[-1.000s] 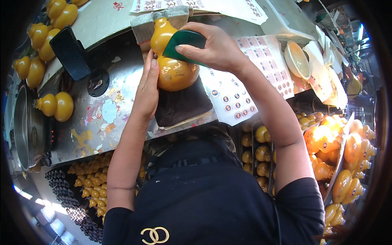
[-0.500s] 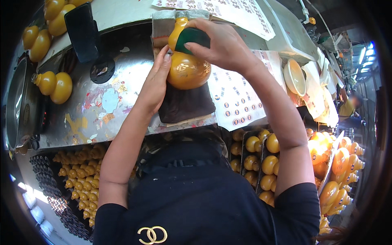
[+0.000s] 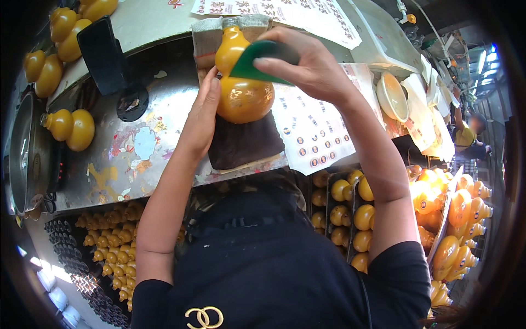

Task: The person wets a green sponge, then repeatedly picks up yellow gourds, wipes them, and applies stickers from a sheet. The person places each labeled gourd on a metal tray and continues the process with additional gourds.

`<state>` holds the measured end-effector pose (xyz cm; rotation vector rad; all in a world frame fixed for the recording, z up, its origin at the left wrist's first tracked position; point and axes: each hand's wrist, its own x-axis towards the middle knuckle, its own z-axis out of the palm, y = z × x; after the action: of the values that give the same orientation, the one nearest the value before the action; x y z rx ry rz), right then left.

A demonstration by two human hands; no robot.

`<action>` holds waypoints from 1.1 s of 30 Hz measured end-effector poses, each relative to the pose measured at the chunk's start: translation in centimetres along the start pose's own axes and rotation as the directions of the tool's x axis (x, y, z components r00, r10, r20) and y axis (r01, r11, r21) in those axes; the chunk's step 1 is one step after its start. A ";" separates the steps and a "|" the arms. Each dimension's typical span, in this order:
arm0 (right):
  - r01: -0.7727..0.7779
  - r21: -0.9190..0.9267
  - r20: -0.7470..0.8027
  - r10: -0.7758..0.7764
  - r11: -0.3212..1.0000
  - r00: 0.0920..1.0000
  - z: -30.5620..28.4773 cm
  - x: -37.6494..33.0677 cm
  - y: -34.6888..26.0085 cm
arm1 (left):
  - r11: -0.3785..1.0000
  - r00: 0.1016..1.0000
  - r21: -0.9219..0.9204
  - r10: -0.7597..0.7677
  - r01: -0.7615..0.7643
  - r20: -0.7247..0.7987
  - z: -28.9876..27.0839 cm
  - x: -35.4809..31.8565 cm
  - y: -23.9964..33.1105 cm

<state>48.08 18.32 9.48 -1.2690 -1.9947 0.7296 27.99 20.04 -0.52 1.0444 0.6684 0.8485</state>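
Observation:
A yellow gourd-shaped bottle (image 3: 245, 101) lies on its side, its clear neck at the far end on a folded grey cloth (image 3: 207, 35). Under its round base is a dark cloth pad (image 3: 241, 145). My left hand (image 3: 204, 112) steadies the bottle from the left, its fingers and thumb closed against the waist. In my right hand (image 3: 309, 66) is a flexible green scraper (image 3: 255, 64), pinched between thumb and fingers. Its edge lies over the waist of the bottle. Faint markings show on the lower bulb.
Sticker sheets (image 3: 312, 134) lie right of the pad, near a cream bowl (image 3: 392, 97). A phone (image 3: 102, 55) stands at left, beside another gourd bottle (image 3: 70, 129) and a round pan (image 3: 24, 153). Racks of gourd bottles (image 3: 362, 219) stand below the table edge. Someone (image 3: 468, 134) is far right.
The green scraper has tilted and shifted right across the bottle's waist, along with my right hand. My left hand keeps its hold on the bottle. The whole view has shifted slightly.

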 end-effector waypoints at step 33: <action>0.072 0.969 -0.248 0.929 0.238 0.276 7.4 -22.2 0.9 | 0.790 0.963 0.551 0.221 -0.269 0.153 -0.3 -1.5 -1.0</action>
<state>49.88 -2.61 -0.94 -1.1763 0.0071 0.9618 27.26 18.62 -1.47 1.7332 0.7471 0.8409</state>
